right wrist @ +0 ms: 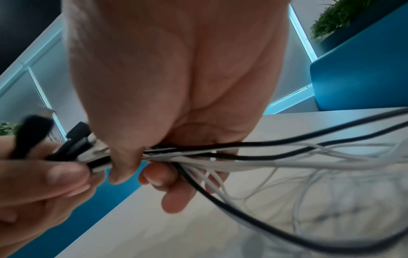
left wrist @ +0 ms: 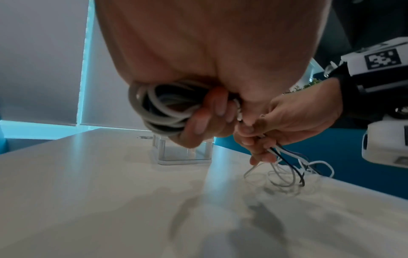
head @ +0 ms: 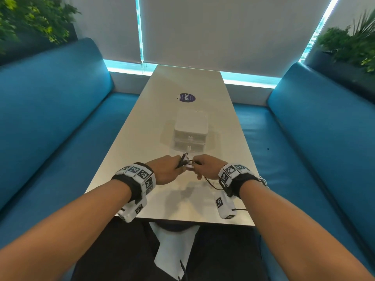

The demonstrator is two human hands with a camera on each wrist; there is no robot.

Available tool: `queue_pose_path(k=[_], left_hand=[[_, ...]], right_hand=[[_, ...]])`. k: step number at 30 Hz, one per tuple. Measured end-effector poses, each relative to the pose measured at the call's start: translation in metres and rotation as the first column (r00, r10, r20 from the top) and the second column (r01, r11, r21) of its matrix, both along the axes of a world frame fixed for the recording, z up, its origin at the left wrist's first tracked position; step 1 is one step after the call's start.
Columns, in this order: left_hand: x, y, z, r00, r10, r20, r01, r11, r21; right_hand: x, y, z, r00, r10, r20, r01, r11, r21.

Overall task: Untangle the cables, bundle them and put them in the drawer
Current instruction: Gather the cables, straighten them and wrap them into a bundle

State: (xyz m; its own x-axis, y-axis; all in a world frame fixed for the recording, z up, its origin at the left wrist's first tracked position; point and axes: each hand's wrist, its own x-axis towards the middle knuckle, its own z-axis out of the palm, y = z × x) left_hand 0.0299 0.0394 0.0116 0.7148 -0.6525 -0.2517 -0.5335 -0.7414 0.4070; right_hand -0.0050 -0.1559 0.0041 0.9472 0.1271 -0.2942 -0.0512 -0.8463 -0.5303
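Both hands meet above the near half of a pale table point(head: 142, 126), close together and raised off its surface; the left hand point(head: 166, 171) is curled around a coil of grey-white cable point(left wrist: 154, 108), its fingers point(left wrist: 212, 111) wrapped through the loops, and its thumb and forefinger also pinch the black and white plug ends point(right wrist: 75, 146) that stick out between the two hands; the right hand point(head: 207, 167) grips a bunch of black and white cables point(right wrist: 220, 157) just behind those plugs, thumb pressed over them and fingers curled beneath; from the right hand the loose cables trail down and to the right, ending in a tangled heap point(left wrist: 291, 174) on the table below the right wrist; straight ahead of the hands, near but not touching, stands a small white two-drawer box point(head: 190, 134) with both drawers closed; a round purple sticker point(head: 187, 97) lies farther along the table; blue bench seats point(head: 60, 118) run along both sides.
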Motion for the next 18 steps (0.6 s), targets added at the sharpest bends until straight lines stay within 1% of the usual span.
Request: queue_pose_path(k=[3, 5, 8, 10, 12, 15, 16, 18], left_hand=[[0.004, -0.002, 0.001, 0.992, -0.011, 0.126, 0.003, 0.998, 0.066], [0.011, 0.001, 0.000, 0.983, 0.003, 0.182, -0.010, 0.999, 0.034], [0.025, 0.009, -0.001, 0.975, 0.052, 0.215, -0.039, 0.997, -0.067], [0.031, 0.008, -0.002, 0.970, 0.109, 0.216, -0.081, 0.988, -0.135], [0.035, 0.005, 0.001, 0.963, 0.194, 0.185, -0.150, 0.962, -0.230], [0.050, 0.008, 0.004, 0.926, 0.357, 0.126, -0.282, 0.872, -0.399], [0.055, 0.011, 0.004, 0.911, 0.400, 0.105, -0.321, 0.845, -0.428], [0.061, 0.015, 0.001, 0.895, 0.440, 0.071, -0.368, 0.820, -0.439]], right_hand=[[-0.001, 0.002, -0.001, 0.999, -0.023, 0.032, 0.023, 1.000, -0.003], [-0.002, -0.001, -0.004, 0.997, -0.024, 0.070, 0.026, 0.999, -0.028], [-0.007, -0.011, -0.010, 0.996, -0.030, 0.089, 0.036, 0.997, -0.062], [-0.009, -0.014, -0.013, 0.991, -0.068, 0.115, 0.070, 0.997, -0.013], [-0.008, -0.014, -0.012, 0.984, -0.092, 0.155, 0.093, 0.996, -0.003], [-0.005, -0.017, -0.007, 0.981, -0.069, 0.180, 0.082, 0.994, -0.066], [-0.006, -0.019, -0.006, 0.982, -0.074, 0.175, 0.087, 0.994, -0.071], [-0.005, -0.018, -0.002, 0.983, -0.074, 0.171, 0.089, 0.993, -0.083]])
